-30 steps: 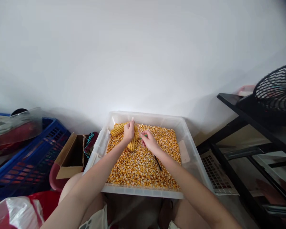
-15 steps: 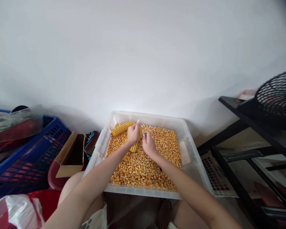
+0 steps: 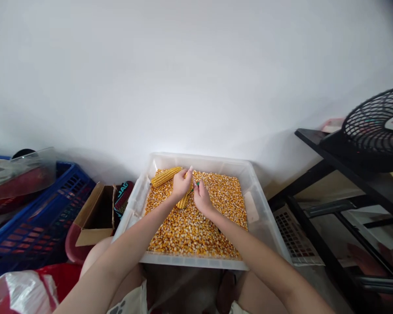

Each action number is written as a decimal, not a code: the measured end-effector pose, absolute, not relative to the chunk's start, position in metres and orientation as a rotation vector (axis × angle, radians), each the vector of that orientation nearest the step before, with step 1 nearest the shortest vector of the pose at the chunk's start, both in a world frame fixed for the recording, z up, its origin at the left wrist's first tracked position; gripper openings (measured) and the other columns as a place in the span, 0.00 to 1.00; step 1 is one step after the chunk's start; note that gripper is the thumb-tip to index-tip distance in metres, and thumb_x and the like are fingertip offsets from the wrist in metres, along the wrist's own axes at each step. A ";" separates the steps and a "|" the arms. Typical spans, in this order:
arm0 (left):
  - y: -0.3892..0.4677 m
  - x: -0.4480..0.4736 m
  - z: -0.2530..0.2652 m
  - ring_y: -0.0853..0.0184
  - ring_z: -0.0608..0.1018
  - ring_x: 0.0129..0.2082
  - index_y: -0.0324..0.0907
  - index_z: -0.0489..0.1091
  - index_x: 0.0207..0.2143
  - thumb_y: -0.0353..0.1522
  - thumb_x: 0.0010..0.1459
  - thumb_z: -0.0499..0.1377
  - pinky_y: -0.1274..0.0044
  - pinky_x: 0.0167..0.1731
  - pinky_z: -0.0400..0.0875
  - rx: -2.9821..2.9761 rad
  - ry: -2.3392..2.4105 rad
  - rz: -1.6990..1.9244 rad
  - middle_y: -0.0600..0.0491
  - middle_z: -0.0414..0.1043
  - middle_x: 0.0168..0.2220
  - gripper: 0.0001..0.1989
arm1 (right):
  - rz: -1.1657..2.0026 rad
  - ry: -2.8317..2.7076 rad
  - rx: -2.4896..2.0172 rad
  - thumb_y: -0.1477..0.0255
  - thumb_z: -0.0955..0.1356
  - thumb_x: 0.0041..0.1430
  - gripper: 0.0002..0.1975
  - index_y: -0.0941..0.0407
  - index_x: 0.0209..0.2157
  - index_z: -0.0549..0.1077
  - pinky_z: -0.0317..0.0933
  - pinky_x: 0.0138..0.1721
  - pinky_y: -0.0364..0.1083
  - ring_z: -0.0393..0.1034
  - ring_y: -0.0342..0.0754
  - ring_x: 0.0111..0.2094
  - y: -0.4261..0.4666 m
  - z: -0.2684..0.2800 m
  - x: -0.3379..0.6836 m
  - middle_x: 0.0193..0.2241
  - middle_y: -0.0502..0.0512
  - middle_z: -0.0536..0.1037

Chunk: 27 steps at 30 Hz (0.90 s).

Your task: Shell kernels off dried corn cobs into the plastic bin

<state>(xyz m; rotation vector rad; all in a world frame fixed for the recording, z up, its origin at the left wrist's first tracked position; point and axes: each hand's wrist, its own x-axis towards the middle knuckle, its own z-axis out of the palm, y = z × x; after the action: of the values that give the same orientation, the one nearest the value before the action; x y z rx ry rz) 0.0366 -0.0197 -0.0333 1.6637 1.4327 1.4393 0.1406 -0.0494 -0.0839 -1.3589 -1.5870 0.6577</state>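
My left hand (image 3: pixel 181 183) is closed around an ear of corn (image 3: pixel 183 201), its thumb pointing up and away; the fingers hide much of the ear. Close beside it, my right hand (image 3: pixel 202 198) grips a thin tool with a green handle (image 3: pixel 196 185), its tip against or near the ear; its exact kind is too small to make out. Another whole ear of corn (image 3: pixel 165 176) lies on the loose kernels (image 3: pixel 190 235) left of my left hand. The kernels cover the floor of a translucent plastic bin (image 3: pixel 262 209) before my knees.
On the left stand a blue plastic basket (image 3: pixel 49 213), an open cardboard box (image 3: pixel 94 213) and a red-and-white plastic bag (image 3: pixel 22 290). To the right, a black fan (image 3: pixel 376 124) sits on a black frame (image 3: pixel 314 213). A white wall (image 3: pixel 196 78) rises behind the bin.
The view has shifted slightly, so the fan shows more. Both hands stay close together over the bin, with only small movements at the ear.
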 end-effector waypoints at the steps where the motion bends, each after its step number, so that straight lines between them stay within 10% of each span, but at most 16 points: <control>1: -0.020 0.037 -0.034 0.72 0.57 0.21 0.42 0.50 0.18 0.46 0.60 0.47 0.77 0.24 0.51 1.683 1.435 1.435 0.59 0.49 0.18 0.23 | 0.672 -1.584 -1.338 0.69 0.56 0.60 0.05 0.52 0.29 0.55 0.50 0.26 0.44 0.60 0.47 0.24 -0.050 -0.085 0.141 0.23 0.49 0.64; 27: -0.034 0.045 -0.034 0.69 0.66 0.25 0.42 0.57 0.19 0.37 0.61 0.48 0.77 0.28 0.56 2.028 1.394 1.319 0.55 0.60 0.20 0.17 | 0.751 -1.399 -1.299 0.65 0.55 0.62 0.08 0.53 0.34 0.59 0.61 0.34 0.47 0.67 0.49 0.31 -0.063 -0.097 0.140 0.30 0.55 0.71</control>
<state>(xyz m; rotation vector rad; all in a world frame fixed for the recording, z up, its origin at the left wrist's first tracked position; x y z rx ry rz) 0.0454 -0.0337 -0.0335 2.0276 1.3939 1.3186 0.1399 -0.0635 -0.0975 -1.2988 -1.3986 0.7510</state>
